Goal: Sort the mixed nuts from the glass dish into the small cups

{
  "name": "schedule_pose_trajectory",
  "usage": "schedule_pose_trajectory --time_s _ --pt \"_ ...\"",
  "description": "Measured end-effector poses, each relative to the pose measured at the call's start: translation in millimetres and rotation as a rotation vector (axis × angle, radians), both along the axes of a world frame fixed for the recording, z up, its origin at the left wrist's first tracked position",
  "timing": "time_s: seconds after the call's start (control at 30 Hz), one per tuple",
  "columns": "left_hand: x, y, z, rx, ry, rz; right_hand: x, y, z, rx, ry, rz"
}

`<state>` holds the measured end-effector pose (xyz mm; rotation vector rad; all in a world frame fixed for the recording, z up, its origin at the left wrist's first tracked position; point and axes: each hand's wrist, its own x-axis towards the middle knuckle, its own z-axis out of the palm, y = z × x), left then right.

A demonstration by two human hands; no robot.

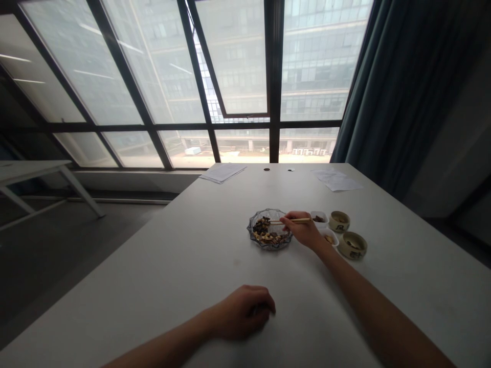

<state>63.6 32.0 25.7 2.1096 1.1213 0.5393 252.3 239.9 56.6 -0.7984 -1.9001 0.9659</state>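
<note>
My right hand (301, 231) is closed around a pair of chopsticks (303, 220). Their tips reach into a clear glass bowl with a scalloped rim (251, 236), at a mix of dark and pale dried bits (264, 231). Whether the tips pinch a piece is too small to tell. Nearer to me, my left hand (247, 312) rests on the white table (161, 286) with its fingers curled in, and nothing shows in it. Just beyond my right wrist stand two small white dishes, one with dark pieces (319, 219) and one with pale pieces (330, 238), partly covered by the hand.
Two beige ceramic cups with dark characters, a rear one (339, 222) and a front one (353, 246), stand right of the dishes. Paper sheets lie at the far left (223, 173) and far right (336, 179) of the table. Windows and a blue curtain (378, 87) lie behind.
</note>
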Motion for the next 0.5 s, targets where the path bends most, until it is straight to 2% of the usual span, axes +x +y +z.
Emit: schedule_pose_trajectory --time_s 0.23,0.5 --pt "0.4 0.0 -0.8 0.013 0.008 0.006 0.1 2.4 -5.0 0.005 -0.002 -0.003" --pt "-0.7 -0.8 -4.4 0.013 -0.002 0.013 1.0 -0.3 -1.6 0.027 0.003 0.021"
